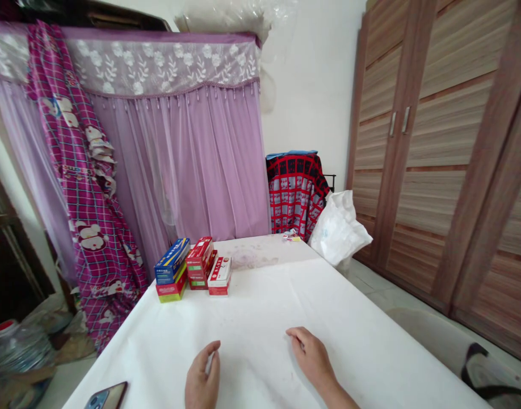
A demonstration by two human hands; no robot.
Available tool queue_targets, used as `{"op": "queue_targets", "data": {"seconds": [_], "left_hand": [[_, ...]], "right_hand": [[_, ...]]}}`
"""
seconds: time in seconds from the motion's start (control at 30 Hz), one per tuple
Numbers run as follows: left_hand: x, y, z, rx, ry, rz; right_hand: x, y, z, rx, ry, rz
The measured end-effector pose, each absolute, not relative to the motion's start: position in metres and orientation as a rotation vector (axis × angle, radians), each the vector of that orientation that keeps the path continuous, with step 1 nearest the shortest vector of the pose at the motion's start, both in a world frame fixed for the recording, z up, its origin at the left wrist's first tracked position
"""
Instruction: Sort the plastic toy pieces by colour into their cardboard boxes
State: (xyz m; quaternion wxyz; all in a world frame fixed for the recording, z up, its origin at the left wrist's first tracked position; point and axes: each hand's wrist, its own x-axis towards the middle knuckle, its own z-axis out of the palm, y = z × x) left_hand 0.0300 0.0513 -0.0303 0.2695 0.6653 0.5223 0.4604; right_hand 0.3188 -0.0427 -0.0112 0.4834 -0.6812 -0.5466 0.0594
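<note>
My left hand (203, 378) rests on its edge on the white table cover (260, 307) near the front, fingers loosely curled with nothing in them. My right hand (311, 355) lies palm down a little to the right, fingers bent together on the cloth, holding nothing. Far ahead to the left stand small stacks of flat boxes: a blue box (172, 260) on top of a red and green one, red boxes (200, 262) in the middle, and a white and red box (220, 275) beside them. Both hands are well short of the boxes.
A phone (107, 396) lies at the table's front left corner. A white plastic bag (338, 228) sits off the far right edge, with a red patterned cloth (295, 192) behind. Purple curtains (192, 165) hang at the back, a wooden wardrobe (448, 159) stands right, a water jug (17, 347) left.
</note>
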Motion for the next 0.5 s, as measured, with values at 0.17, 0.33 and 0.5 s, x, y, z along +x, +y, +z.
{"op": "queue_targets", "data": {"seconds": [0.17,0.33,0.5], "left_hand": [[0.020,0.052,-0.032,1.672,1.470,1.229],[0.022,0.045,-0.028,1.604,1.485,1.226],[0.015,0.061,-0.008,1.528,1.589,1.299]], "right_hand": [[0.326,-0.039,-0.023,-1.598,-1.305,0.221],[0.338,-0.038,-0.031,-1.545,-1.335,0.364],[0.332,-0.040,-0.032,-1.472,-1.256,0.362]]}}
